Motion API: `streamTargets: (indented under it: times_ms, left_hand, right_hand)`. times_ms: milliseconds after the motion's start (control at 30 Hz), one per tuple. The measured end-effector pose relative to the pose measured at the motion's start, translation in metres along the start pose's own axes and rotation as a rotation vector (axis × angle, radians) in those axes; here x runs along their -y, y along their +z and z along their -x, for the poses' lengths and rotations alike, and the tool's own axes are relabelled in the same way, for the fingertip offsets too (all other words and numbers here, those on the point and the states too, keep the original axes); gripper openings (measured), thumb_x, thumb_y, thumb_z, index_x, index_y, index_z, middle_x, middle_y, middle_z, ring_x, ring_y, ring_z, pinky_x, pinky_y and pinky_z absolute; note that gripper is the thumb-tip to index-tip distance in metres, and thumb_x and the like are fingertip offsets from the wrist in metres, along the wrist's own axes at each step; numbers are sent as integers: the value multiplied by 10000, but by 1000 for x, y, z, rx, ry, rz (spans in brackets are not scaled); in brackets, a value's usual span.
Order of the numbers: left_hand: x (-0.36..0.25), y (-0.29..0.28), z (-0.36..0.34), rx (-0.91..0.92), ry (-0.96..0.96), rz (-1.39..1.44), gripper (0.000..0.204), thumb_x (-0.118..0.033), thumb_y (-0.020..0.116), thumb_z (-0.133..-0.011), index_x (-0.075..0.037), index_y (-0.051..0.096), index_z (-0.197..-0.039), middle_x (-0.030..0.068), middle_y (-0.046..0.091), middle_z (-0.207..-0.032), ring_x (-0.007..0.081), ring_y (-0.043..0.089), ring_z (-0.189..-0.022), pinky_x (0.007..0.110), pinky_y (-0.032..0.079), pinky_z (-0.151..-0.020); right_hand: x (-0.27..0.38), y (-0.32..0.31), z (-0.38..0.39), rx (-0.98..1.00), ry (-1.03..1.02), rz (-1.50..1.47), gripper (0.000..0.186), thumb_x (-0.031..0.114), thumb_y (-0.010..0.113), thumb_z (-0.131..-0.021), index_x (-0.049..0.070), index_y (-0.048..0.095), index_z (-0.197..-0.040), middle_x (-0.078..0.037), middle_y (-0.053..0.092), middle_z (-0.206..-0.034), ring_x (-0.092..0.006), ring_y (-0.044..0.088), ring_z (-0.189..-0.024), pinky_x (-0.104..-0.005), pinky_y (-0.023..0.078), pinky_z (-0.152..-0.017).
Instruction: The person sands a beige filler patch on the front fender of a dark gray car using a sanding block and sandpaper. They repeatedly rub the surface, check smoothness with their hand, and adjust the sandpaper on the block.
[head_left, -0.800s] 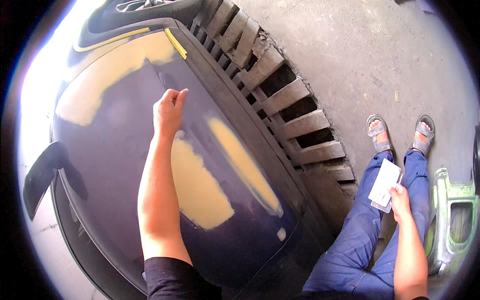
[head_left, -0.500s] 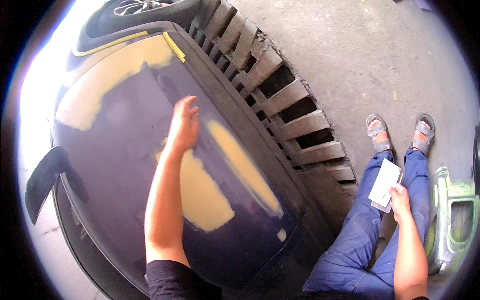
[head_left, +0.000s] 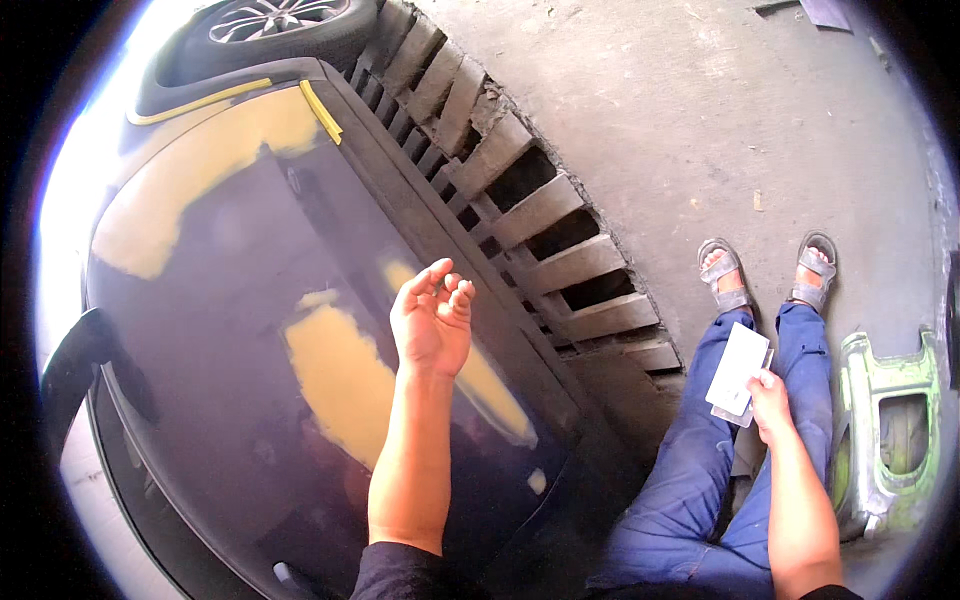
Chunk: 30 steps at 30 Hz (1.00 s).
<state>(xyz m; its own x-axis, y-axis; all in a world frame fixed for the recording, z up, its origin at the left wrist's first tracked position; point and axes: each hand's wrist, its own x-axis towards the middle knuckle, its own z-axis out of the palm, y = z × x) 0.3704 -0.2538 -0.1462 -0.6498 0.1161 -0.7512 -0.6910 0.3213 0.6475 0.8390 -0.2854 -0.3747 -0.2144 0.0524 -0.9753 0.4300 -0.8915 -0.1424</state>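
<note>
My left hand (head_left: 432, 318) is raised over the dark car door (head_left: 240, 290), palm turned up. Its fingers are loosely bent and apart, with nothing in them. Below it the door carries patches of yellow body filler (head_left: 335, 385): a broad one at the middle, a narrow strip (head_left: 490, 400) partly hidden behind my hand, and a curved one (head_left: 150, 225) towards the wheel. In my right hand (head_left: 770, 400), above my legs, is a white flat rectangular plate (head_left: 739, 368), pinched at its lower edge. A second, greyish edge shows beneath the plate.
Yellow tape (head_left: 321, 112) lines the door's far edge, near the wheel (head_left: 280, 25). A slatted floor grating (head_left: 570, 275) runs beside the car. Close to my legs on the right stands a green-and-white frame-like panel (head_left: 890, 440). The side mirror (head_left: 75, 370) juts out at left.
My left hand has moved right and nearer to me, turning its palm upward, off the filler patches. My right hand still grips the white plate. The whole view has shifted slightly.
</note>
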Motion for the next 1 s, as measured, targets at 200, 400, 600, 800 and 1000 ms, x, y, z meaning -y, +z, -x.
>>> streamTargets:
  times_ms: [200, 400, 600, 800, 1000]
  left_hand:
    - [27, 14, 9, 97, 17, 51, 267, -151, 559, -876, 52, 557, -1050, 172, 618, -904, 323, 628, -918, 348, 540, -860]
    - [208, 55, 82, 330, -203, -188, 273, -120, 578, -870, -28, 512, -1119, 175, 646, -927, 276, 655, -894, 365, 529, -817]
    - [347, 73, 159, 367, -220, -315, 358, -14, 534, -891, 14, 456, -1240, 121, 522, -1206, 209, 536, -1138, 343, 410, -1018]
    - [321, 92, 195, 620, 143, -738, 529, -149, 605, -872, 1, 396, -1333, 229, 327, -1385, 379, 332, -1320, 422, 279, -1103]
    - [305, 95, 214, 766, 35, -854, 580, -165, 582, -894, 15, 339, -1389, 270, 319, -1431, 390, 313, -1359, 408, 286, -1116]
  right_hand:
    - [0, -3, 1, 11, -27, 56, 183, 96, 535, -895, -35, 629, -980, -58, 663, -894, -135, 605, -830, -296, 469, -755]
    - [9, 19, 13, 6, -71, -238, 327, 148, 513, -960, -57, 555, -1212, -104, 598, -1180, -170, 555, -1045, -294, 426, -910]
    - [7, 28, 20, -96, 231, -790, 360, 397, 631, -885, 119, 469, -1048, -37, 572, -767, -186, 596, -640, -318, 507, -597]
    - [12, 10, 11, -302, 157, -646, 433, 408, 625, -888, 36, 582, -1106, -81, 588, -1036, -179, 550, -887, -304, 436, -810]
    - [26, -12, 0, -306, -120, -769, 384, 312, 596, -927, 1, 548, -1147, -105, 593, -1111, -217, 581, -993, -335, 460, -861]
